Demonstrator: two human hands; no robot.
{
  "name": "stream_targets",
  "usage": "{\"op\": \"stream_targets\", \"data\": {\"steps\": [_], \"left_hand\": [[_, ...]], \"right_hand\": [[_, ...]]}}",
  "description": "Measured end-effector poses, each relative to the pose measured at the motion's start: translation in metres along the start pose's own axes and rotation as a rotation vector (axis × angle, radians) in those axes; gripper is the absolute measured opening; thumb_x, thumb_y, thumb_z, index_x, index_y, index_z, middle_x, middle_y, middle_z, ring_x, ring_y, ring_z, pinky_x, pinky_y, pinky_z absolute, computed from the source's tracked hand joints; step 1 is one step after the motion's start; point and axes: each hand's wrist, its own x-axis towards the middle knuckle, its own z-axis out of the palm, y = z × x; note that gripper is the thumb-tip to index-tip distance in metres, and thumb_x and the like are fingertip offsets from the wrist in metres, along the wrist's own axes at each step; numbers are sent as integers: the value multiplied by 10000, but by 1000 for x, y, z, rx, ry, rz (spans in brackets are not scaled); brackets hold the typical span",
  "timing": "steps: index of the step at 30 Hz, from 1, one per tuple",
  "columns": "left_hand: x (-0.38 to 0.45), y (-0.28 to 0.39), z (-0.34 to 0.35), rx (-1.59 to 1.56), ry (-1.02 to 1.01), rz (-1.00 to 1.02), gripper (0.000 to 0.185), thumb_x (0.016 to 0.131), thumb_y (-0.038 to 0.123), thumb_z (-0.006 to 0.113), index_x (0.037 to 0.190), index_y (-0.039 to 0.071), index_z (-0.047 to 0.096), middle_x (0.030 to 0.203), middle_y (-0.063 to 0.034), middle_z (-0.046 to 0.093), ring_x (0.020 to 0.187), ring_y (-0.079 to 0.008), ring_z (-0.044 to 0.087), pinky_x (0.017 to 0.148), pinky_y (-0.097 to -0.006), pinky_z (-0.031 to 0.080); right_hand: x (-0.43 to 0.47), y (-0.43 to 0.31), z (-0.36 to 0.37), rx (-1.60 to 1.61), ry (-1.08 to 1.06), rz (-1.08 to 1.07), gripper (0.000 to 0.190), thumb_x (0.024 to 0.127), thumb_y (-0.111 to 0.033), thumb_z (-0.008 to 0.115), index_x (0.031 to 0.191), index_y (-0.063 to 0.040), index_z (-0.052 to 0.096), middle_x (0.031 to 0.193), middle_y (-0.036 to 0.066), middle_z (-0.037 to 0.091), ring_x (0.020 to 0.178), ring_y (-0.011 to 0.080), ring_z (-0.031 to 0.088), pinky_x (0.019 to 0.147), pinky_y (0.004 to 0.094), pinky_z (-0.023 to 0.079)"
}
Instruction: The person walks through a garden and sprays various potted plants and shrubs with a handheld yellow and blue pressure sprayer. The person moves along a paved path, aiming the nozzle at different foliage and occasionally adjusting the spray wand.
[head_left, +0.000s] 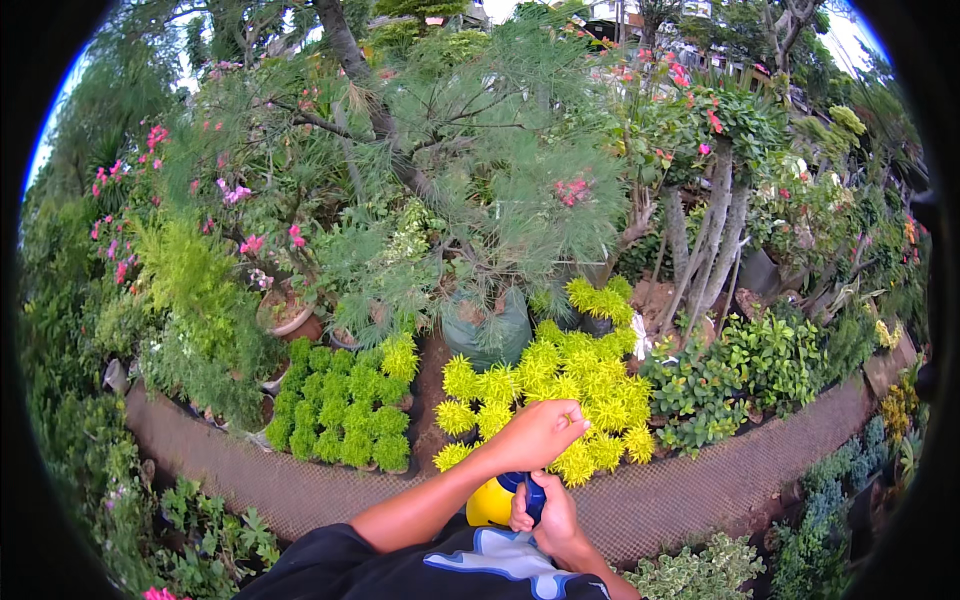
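Observation:
In front of my dark shirt is a yellow container with a blue top, which looks like a hand pump sprayer. My right hand grips its blue handle. Above the blue top, my left hand is curled into a fist with its back towards me. Whatever may be inside that fist is hidden, and my left forearm covers part of the container. Just beyond the fist are bright yellow-green potted plants with narrow leaves.
A textured brown path curves across in front of me. Compact green potted plants line its far side. Behind them are a green grow bag, a terracotta pot and a needle-leaved tree. Variegated foliage borders the near side.

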Motion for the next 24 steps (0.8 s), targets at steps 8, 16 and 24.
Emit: {"op": "stream_targets", "data": {"steps": [8, 16, 24], "left_hand": [[6, -1, 1, -32, -4, -36, 289, 958, 289, 629, 879, 11, 621, 585, -105, 536, 519, -220, 491, 536, -404, 402], [11, -5, 8, -119, -59, -23, 235, 991, 204, 629, 833, 34, 600, 567, 69, 434, 516, -28, 342, 465, -275, 283], [28, -4, 23, -145, -132, -16, 243, 976, 224, 629, 843, 21, 618, 566, 35, 472, 530, -54, 370, 484, -309, 293]], "right_hand": [[3, -4, -5, -34, 1, -18, 545, 1039, -428, 358, 715, -28, 537, 504, 66, 467, 439, 182, 445, 516, 320, 415], [0, -8, -11, -9, 3, 26, 534, 1044, -449, 379, 698, -61, 501, 474, 18, 378, 371, 124, 346, 409, 291, 284], [-10, -18, -24, 3, 17, 10, 566, 1024, -512, 391, 674, -76, 479, 473, 1, 357, 381, 99, 297, 387, 266, 233]]}}
